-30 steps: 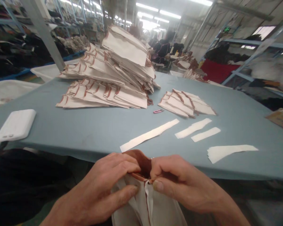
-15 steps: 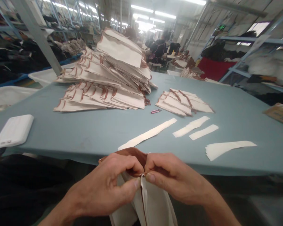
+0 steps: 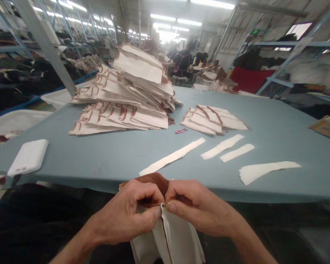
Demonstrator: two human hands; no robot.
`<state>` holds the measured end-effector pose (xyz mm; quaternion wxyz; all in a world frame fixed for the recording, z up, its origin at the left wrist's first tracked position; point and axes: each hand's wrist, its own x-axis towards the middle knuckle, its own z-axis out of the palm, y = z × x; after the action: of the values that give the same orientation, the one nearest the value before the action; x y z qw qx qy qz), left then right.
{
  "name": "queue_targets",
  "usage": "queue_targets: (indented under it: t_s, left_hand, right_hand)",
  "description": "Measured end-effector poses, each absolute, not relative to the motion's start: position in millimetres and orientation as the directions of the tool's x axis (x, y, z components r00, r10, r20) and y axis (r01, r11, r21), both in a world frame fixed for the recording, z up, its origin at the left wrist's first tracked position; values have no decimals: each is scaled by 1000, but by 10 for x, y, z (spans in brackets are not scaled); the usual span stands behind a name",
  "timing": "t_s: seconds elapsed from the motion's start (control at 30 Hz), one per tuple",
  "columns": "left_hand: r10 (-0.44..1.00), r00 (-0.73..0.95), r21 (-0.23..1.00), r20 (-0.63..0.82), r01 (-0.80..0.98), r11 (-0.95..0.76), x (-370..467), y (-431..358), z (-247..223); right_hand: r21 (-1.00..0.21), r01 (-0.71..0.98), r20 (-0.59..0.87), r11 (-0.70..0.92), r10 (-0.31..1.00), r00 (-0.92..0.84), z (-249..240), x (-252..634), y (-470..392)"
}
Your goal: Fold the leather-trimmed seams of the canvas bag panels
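Note:
A cream fabric piece with brown edging and a brown inside point(image 3: 178, 234) hangs at the near edge of the table. My left hand point(image 3: 134, 211) pinches its top rim between thumb and forefinger, left of a seam with a dark brown line. Just right of that seam, my right hand point(image 3: 198, 205) pinches the same rim, its fingertips nearly touching those of the left. The brown inner side shows behind both hands. The lower end of the piece drops out of view.
On the blue-green table point(image 3: 99, 157) stand a tall stack of cream pieces point(image 3: 132, 91) and a smaller pile point(image 3: 214, 119). Pink thread snips point(image 3: 180, 130), several cream strips point(image 3: 173, 156) and a white box-like device point(image 3: 29, 157) lie there too. A person point(image 3: 183, 58) is in the background.
Both hands and the pinched rim have shifted slightly left in view, their grip unchanged. The camera view has turned a little; the things on the table lie as before.

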<state>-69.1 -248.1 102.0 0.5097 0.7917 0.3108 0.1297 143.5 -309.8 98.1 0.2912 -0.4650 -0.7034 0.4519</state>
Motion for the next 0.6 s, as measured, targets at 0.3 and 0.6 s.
queue_targets:
  t_s: [0.3,0.6]
  left_hand:
    - [644,754,951,-131,279,-132,-838,-2508,964]
    - [649,747,976,-143,216,-33,-967,-2495,950]
  right_hand:
    - [-885,430,-14,176,915,-404,1086,1304,-3074]
    - [-952,294,-57,83,897,-439,1032,1220,-2982]
